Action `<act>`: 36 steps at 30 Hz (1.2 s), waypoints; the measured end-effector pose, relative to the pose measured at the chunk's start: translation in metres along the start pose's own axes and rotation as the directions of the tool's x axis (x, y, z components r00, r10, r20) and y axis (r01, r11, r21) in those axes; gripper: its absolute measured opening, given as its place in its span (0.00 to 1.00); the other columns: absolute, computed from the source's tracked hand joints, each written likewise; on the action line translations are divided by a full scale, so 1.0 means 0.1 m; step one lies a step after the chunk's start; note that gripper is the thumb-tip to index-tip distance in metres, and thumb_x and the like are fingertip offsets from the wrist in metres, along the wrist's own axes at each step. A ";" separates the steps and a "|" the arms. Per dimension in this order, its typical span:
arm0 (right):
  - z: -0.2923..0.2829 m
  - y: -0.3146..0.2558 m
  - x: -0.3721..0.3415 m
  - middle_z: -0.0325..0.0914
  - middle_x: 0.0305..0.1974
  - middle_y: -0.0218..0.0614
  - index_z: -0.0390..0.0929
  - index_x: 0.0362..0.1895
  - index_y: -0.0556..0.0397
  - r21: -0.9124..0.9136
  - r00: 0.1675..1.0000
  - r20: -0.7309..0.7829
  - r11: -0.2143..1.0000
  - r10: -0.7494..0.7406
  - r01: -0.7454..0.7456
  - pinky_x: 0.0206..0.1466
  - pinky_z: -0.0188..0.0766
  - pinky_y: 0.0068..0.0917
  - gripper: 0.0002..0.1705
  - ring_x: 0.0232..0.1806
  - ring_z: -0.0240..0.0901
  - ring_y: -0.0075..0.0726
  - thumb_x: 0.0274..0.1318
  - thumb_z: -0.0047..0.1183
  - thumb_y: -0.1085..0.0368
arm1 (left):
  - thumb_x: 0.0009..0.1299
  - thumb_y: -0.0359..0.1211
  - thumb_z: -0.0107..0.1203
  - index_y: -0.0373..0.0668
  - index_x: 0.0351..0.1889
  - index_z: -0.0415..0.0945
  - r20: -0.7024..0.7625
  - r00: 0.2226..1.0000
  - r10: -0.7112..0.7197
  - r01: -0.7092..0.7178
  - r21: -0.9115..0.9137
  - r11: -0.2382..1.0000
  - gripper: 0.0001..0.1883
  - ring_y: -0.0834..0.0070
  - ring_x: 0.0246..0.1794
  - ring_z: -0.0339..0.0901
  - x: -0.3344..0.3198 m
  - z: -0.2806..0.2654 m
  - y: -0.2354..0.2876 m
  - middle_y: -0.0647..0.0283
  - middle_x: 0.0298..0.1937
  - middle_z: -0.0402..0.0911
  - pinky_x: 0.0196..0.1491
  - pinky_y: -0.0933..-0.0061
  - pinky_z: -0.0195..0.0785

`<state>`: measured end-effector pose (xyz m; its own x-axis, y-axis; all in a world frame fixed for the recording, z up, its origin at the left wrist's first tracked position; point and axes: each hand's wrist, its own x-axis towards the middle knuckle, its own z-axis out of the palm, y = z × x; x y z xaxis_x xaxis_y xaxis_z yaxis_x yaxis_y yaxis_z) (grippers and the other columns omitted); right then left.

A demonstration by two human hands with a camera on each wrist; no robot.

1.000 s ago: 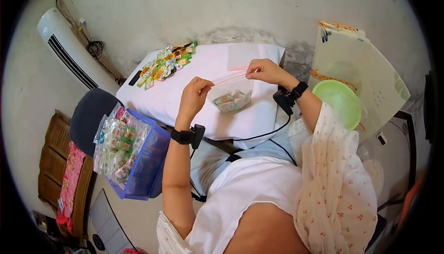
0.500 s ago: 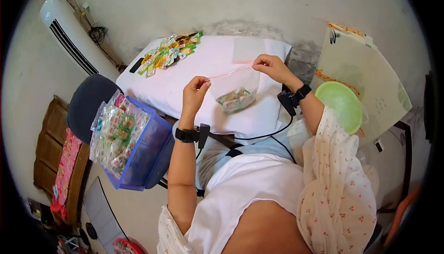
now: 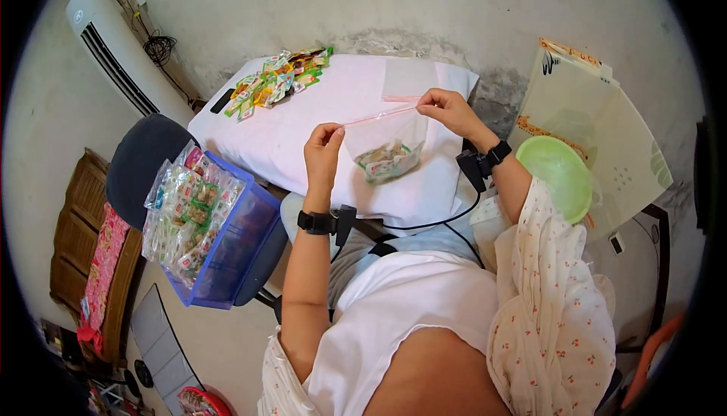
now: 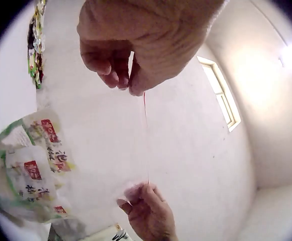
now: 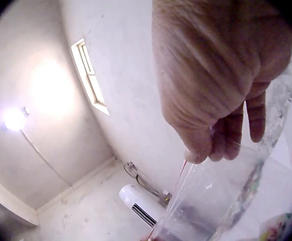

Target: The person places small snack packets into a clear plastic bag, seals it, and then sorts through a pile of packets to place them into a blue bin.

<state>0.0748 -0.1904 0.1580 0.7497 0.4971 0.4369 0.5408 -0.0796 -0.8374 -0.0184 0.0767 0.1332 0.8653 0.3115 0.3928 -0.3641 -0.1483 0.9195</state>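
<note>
Largest first. Your white-covered worktop [image 3: 257,139] fills the upper middle of the head frame. It sits a little higher in view than a second ago; you have apparently tipped your head.

Left of centre: the blue crate [image 3: 242,242], piled above its rim with filled clear bags [image 3: 193,204]. Right of centre: the pale green basin [image 3: 556,177], well apart from the work.

Upper left part of the worktop: a heap of loose sachets [image 3: 276,82].

Centre of frame: the clear bag [image 3: 386,143] hangs between your hands, its packets [image 3: 390,160] sunk to the bottom. Main change over the last second: your hands stand farther apart, so the bag's mouth is drawn longer and tauter. Over the last half second, hardly any change.

Your left hand [image 3: 323,151] pinches one top corner; your right hand [image 3: 448,111] pinches the other, slightly higher. The red strip [image 3: 382,114] runs nearly straight between them. Judgement: the load is in and the mouth is lined up for closing; whether the strip is pressed together, cannot tell.

Just beyond your right hand, a flat bag [image 3: 409,79] lies on the cloth. Smallest: a dark flat object [image 3: 222,101] beside the heap.
</note>
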 end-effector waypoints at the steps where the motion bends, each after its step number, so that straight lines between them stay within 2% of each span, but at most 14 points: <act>1: 0.00 -0.02 -0.01 0.75 0.28 0.25 0.77 0.31 0.56 0.000 1.000 0.000 1.000 0.000 0.000 0.39 0.66 0.20 0.07 0.32 0.66 0.18 0.54 0.56 0.65 | 0.65 0.28 0.56 0.37 0.35 0.77 -0.009 1.000 -0.008 0.008 -0.031 1.000 0.04 0.87 0.30 0.67 0.00 0.01 -0.02 0.73 0.29 0.75 0.36 0.85 0.62; 12: 0.02 0.00 -0.05 0.75 0.28 0.24 0.76 0.30 0.56 0.076 1.000 -0.014 0.997 0.015 -0.013 0.39 0.66 0.18 0.07 0.32 0.66 0.16 0.53 0.57 0.65 | 0.65 0.30 0.56 0.38 0.35 0.77 -0.060 0.998 0.001 -0.005 -0.074 0.997 0.05 0.87 0.30 0.66 0.01 0.03 -0.16 0.73 0.29 0.74 0.35 0.85 0.61; 14: 0.02 0.00 -0.05 0.74 0.28 0.24 0.76 0.30 0.56 0.091 1.000 -0.010 0.996 0.026 -0.025 0.39 0.65 0.18 0.07 0.32 0.66 0.16 0.53 0.57 0.65 | 0.65 0.32 0.56 0.42 0.36 0.77 -0.087 0.994 0.065 -0.067 -0.018 0.998 0.05 0.89 0.27 0.65 0.01 0.04 -0.18 0.74 0.27 0.74 0.26 0.88 0.54; 18: 0.03 0.01 -0.05 0.74 0.28 0.24 0.76 0.31 0.56 0.142 0.999 0.000 0.989 0.041 -0.040 0.38 0.66 0.17 0.06 0.31 0.66 0.16 0.53 0.56 0.66 | 0.65 0.33 0.56 0.42 0.35 0.77 -0.096 0.994 0.059 -0.061 -0.011 0.998 0.06 0.90 0.26 0.64 0.00 0.05 -0.17 0.75 0.27 0.73 0.26 0.88 0.54; 20: 0.03 0.02 -0.04 0.75 0.29 0.25 0.76 0.33 0.56 0.164 0.999 0.005 0.986 0.035 -0.036 0.39 0.67 0.17 0.06 0.32 0.68 0.17 0.54 0.56 0.67 | 0.65 0.30 0.56 0.38 0.35 0.76 -0.111 0.993 0.035 -0.039 -0.035 0.999 0.05 0.86 0.30 0.67 0.00 0.07 -0.17 0.72 0.30 0.74 0.36 0.84 0.62; 27: 0.03 -0.02 -0.08 0.78 0.33 0.30 0.74 0.41 0.58 0.232 0.996 -0.086 0.973 0.023 -0.002 0.41 0.69 0.18 0.09 0.37 0.74 0.19 0.55 0.54 0.70 | 0.66 0.30 0.55 0.38 0.34 0.76 -0.112 0.994 0.005 -0.013 -0.068 0.998 0.05 0.87 0.29 0.65 -0.02 0.07 -0.11 0.73 0.28 0.73 0.33 0.85 0.60; 31: 0.01 -0.01 -0.09 0.79 0.34 0.31 0.74 0.42 0.59 0.171 0.993 -0.112 0.985 0.033 -0.013 0.41 0.70 0.19 0.10 0.36 0.75 0.21 0.55 0.53 0.70 | 0.66 0.30 0.55 0.38 0.33 0.76 -0.111 0.994 0.004 -0.012 -0.069 0.998 0.05 0.87 0.29 0.65 -0.03 0.08 -0.07 0.73 0.28 0.73 0.33 0.85 0.60; 36: -0.01 0.01 -0.11 0.79 0.34 0.33 0.76 0.41 0.61 0.144 0.992 -0.074 0.985 0.101 -0.089 0.45 0.71 0.20 0.10 0.36 0.76 0.23 0.55 0.53 0.70 | 0.66 0.30 0.55 0.38 0.33 0.75 -0.133 0.991 0.012 -0.018 -0.041 0.999 0.05 0.87 0.28 0.64 -0.02 0.09 -0.09 0.73 0.27 0.72 0.33 0.85 0.59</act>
<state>0.0674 -0.1965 0.1525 0.8266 0.4211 0.3734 0.4110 0.0018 -0.9117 -0.0137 0.0689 0.1242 0.8071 0.4320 0.4023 -0.3930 -0.1153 0.9123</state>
